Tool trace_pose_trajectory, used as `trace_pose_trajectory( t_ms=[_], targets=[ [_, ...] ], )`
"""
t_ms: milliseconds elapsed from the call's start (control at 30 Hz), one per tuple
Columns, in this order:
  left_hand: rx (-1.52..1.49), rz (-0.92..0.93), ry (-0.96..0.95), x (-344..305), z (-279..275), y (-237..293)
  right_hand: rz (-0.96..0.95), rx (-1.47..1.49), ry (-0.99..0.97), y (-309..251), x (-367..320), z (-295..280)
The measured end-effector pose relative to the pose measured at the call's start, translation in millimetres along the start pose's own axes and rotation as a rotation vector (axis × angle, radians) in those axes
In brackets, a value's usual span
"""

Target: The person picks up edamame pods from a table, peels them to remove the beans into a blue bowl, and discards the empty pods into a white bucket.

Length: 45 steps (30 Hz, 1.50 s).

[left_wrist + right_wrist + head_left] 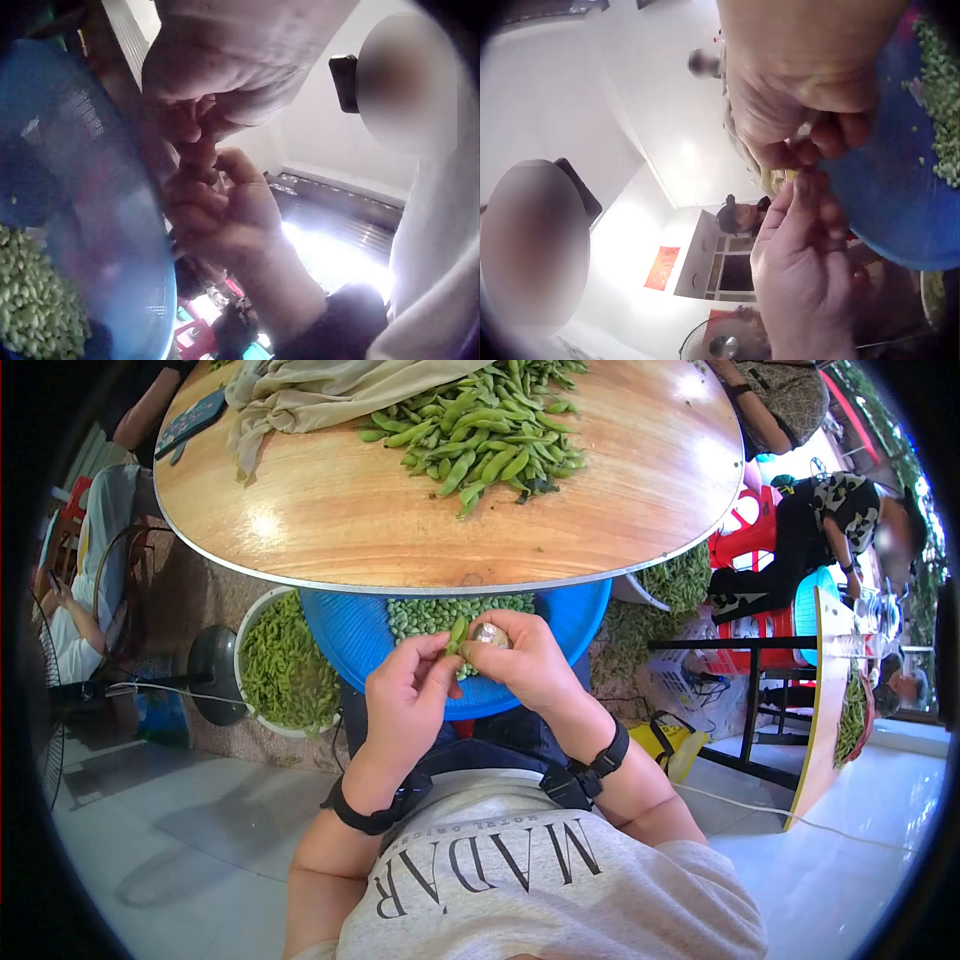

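Observation:
Over a blue plastic basket (345,635), my left hand (405,690) pinches a green soybean pod (457,633) between thumb and fingers. Meeting it from the other side, my right hand (532,668) has its thumb and curled fingers on the same pod. A shiny silvery piece (490,636) shows at the right thumb. In both wrist views the fingertips come together and mostly hide the pod. Shelled green beans (410,617) lie in the basket below the hands, and the left wrist view shows more of these beans (37,300) at its lower left.
A round wooden table (330,520) stands ahead, bearing a heap of pods (490,435), a beige cloth (320,400) and a phone (190,420). Left of the basket is a white tub (245,690) filled with pods. A black-legged table (812,690) and another person (850,510) are at right.

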<state>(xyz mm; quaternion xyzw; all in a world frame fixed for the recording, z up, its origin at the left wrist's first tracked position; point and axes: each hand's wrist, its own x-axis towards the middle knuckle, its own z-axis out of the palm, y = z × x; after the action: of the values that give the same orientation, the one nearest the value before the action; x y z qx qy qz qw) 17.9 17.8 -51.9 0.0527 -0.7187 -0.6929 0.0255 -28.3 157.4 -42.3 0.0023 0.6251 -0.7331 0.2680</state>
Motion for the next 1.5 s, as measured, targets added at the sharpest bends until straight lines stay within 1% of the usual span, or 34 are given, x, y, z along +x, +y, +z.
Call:
trace_pose_trajectory(
  t_ms=[67,167,267,367,467,567,667,767,800,900,933,1033,1133,1167,1233,1333,1433,1500],
  targets=[
    [0.181,0.158,0.002,-2.9,-0.6,-1.6,0.021,0.061,-0.033,0.3,0.9,-1.3],
    [0.236,0.247,0.04,-1.8,0.6,3.8,-0.001,0.175,-0.002,10.4,1.1,3.7],
    [0.146,0.249,0.08,-1.9,4.9,-0.5,-0.099,0.058,0.1,-1.3,-4.4,13.0],
    [0.152,0.251,0.109,-2.2,5.9,0.3,-0.104,0.049,0.107,-0.9,-5.9,14.0],
    [-0.076,-0.006,0.079,0.2,5.8,2.4,-0.164,-0.059,0.179,-1.4,-6.1,17.8],
    [-0.488,-0.316,0.018,5.2,-2.5,9.4,-0.189,-0.096,0.173,3.9,-5.3,16.7],
    [-0.486,-0.347,0.04,6.2,-3.1,5.8,-0.122,-0.203,0.078,2.0,-5.5,10.1],
    [-0.316,-0.305,0.13,6.2,-4.4,4.7,-0.402,-0.63,0.241,-10.9,-12.5,9.0],
    [-0.265,-0.275,0.136,6.0,-4.8,6.3,-0.424,-0.611,0.237,-14.8,-15.4,10.3],
    [-0.252,-0.169,0.073,2.2,1.6,9.7,-0.414,-0.536,0.177,-13.6,-11.3,16.5],
    [-0.271,-0.171,0.048,4.1,0.2,10.7,-0.425,-0.551,0.171,-13.5,-10.1,14.7],
    [0.043,0.011,0.112,3.4,-1.5,14.1,-0.456,-0.6,0.149,-11.0,-4.3,7.0],
    [0.431,0.307,0.229,9.8,-21.3,6.6,-0.6,-0.903,0.106,-37.3,-6.6,-5.8],
    [0.446,0.308,0.256,11.8,-31.1,2.0,-0.62,-0.92,0.144,-50.4,-4.7,-13.2],
    [0.361,0.194,0.347,12.1,-49.0,-4.2,-0.693,-1.011,0.428,-70.2,10.3,-32.8],
    [0.351,0.092,0.459,10.3,-84.2,-21.5,-0.651,-1.137,0.616,-89.4,42.5,-54.6],
    [0.514,-0.063,0.574,2.0,-121.7,-31.1,-0.631,-1.164,0.49,-83.0,57.0,-71.9],
    [0.565,-0.138,0.649,-5.8,-149.7,-50.4,-0.686,-1.039,0.478,-84.5,56.4,-76.2]
  ],
)
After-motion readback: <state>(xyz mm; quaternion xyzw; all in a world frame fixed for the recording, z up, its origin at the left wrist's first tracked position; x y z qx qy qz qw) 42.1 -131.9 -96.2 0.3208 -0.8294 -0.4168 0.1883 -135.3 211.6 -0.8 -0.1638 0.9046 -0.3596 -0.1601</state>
